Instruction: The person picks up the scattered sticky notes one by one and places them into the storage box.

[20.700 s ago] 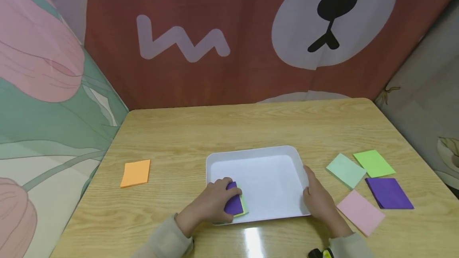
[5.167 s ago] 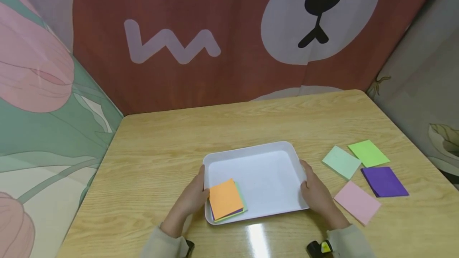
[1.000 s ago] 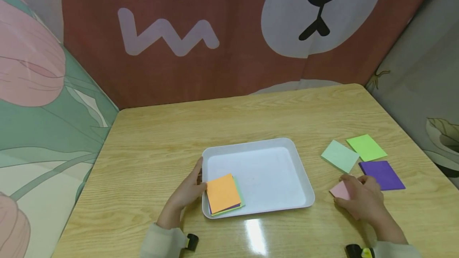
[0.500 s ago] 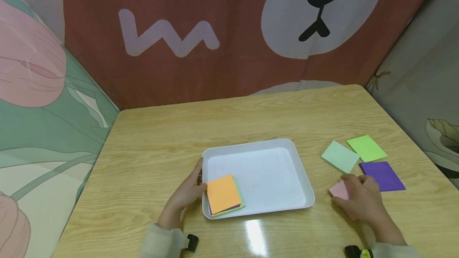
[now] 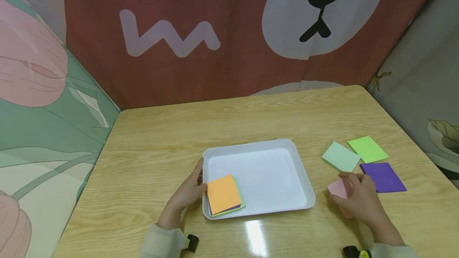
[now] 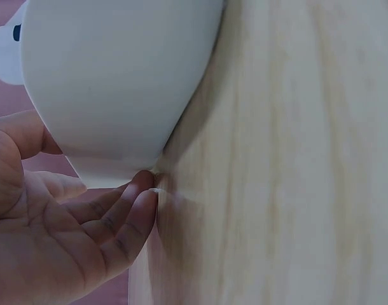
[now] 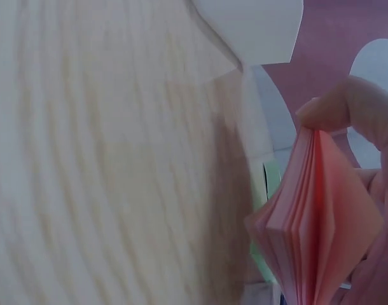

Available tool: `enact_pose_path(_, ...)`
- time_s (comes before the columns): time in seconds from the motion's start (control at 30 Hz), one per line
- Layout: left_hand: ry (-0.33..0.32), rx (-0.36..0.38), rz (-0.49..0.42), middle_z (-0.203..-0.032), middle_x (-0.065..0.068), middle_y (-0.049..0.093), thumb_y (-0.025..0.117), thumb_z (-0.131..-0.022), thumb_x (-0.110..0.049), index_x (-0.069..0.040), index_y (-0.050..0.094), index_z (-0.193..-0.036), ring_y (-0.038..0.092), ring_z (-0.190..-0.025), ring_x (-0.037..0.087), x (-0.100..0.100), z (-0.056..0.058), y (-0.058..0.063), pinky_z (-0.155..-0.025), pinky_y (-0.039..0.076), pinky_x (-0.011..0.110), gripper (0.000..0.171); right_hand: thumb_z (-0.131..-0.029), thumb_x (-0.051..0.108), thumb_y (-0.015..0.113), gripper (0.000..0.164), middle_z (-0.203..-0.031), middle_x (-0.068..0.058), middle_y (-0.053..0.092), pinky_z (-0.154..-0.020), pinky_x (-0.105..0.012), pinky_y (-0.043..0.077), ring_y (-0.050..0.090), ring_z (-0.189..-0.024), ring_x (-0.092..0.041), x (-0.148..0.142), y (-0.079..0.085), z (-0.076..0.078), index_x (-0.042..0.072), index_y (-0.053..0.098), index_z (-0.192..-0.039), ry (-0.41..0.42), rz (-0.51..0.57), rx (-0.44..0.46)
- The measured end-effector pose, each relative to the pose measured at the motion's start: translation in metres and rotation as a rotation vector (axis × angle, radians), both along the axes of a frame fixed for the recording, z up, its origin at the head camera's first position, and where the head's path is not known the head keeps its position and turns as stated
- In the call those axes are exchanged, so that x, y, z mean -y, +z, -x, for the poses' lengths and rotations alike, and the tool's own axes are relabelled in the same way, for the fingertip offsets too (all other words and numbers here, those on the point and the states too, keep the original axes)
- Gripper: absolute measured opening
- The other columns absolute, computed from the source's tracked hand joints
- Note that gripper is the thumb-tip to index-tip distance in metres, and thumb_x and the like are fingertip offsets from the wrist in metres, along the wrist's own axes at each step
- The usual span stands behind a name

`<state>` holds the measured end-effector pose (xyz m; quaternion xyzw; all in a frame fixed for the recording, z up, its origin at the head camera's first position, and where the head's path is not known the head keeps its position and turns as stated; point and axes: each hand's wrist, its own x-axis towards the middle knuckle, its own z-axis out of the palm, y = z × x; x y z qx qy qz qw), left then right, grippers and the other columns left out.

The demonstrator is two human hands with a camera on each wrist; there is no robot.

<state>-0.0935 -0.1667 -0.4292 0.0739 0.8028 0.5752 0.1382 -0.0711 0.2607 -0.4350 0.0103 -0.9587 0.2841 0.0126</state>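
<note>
My right hand (image 5: 362, 200) pinches a pink sticky note pad (image 5: 338, 189) between thumb and fingers at the table's right side. In the right wrist view the pink pad (image 7: 302, 222) is raised off the wood, its sheets fanning apart. With thumb at the rim and fingers outside the wall, my left hand (image 5: 188, 190) holds the left end of a white tray (image 5: 265, 178). Inside the tray's front left corner lies a stack of pads topped by an orange sticky note pad (image 5: 224, 194). Purple, yellowish and pale green edges peek out beneath it.
Beyond the right hand lie a mint green pad (image 5: 340, 156), a lime green pad (image 5: 368, 149) and a purple pad (image 5: 383, 177). The wooden table (image 5: 172, 130) ends at a brown curtain (image 5: 179, 79) with a bear print.
The orange pad came from the table's left onto the stack in the tray. My right hand left the tray, took the pink pad and now tilts it up slightly leftward. My left hand stays put lately.
</note>
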Motion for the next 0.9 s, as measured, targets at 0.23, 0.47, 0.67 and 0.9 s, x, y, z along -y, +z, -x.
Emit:
enact_pose_path(0.23, 0.017, -0.004, 0.003, -0.128, 0.022, 0.034, 0.042, -0.077, 0.009, -0.011, 0.001, -0.139, 0.038, -0.109, 0.034, 0.000, 0.000, 0.000, -0.087, 0.039, 0.050, 0.077, -0.061, 0.028, 0.074, 0.067, -0.107, -0.036, 0.028, -0.063, -0.062, 0.038, 0.028, -0.094, -0.049, 0.007, 0.003, 0.002, -0.001, 0.043, -0.113, 0.005, 0.015, -0.031)
enact_pose_path(0.47, 0.022, -0.013, 0.003, -0.127, 0.022, 0.035, 0.043, -0.077, 0.009, -0.008, 0.000, -0.139, 0.039, -0.109, 0.033, 0.000, 0.001, -0.002, -0.087, 0.039, 0.052, 0.077, -0.061, 0.025, 0.074, 0.064, -0.108, -0.035, 0.029, -0.060, -0.059, 0.039, 0.030, -0.093, -0.047, 0.013, 0.006, 0.002, 0.000, 0.045, -0.113, -0.004, 0.030, -0.084)
enact_pose_path(0.67, 0.029, -0.008, 0.002, -0.127, 0.023, 0.035, 0.043, -0.076, 0.010, -0.007, 0.001, -0.138, 0.039, -0.108, 0.033, 0.000, 0.002, -0.002, -0.088, 0.038, 0.053, 0.077, -0.061, 0.025, 0.074, 0.064, -0.108, -0.036, 0.030, -0.060, -0.059, 0.040, 0.034, -0.090, -0.047, 0.018, 0.010, 0.002, 0.000, 0.045, -0.113, -0.009, 0.031, -0.107)
enact_pose_path(0.9, 0.025, -0.008, -0.004, -0.128, 0.022, 0.035, 0.043, -0.076, 0.010, -0.008, 0.000, -0.139, 0.040, -0.107, 0.032, 0.001, 0.001, -0.003, -0.087, 0.039, 0.051, 0.078, -0.058, 0.022, 0.075, 0.063, -0.106, -0.032, 0.032, -0.060, -0.055, 0.038, 0.035, -0.089, -0.044, 0.023, 0.010, 0.003, 0.001, 0.047, -0.111, 0.002, 0.062, -0.157)
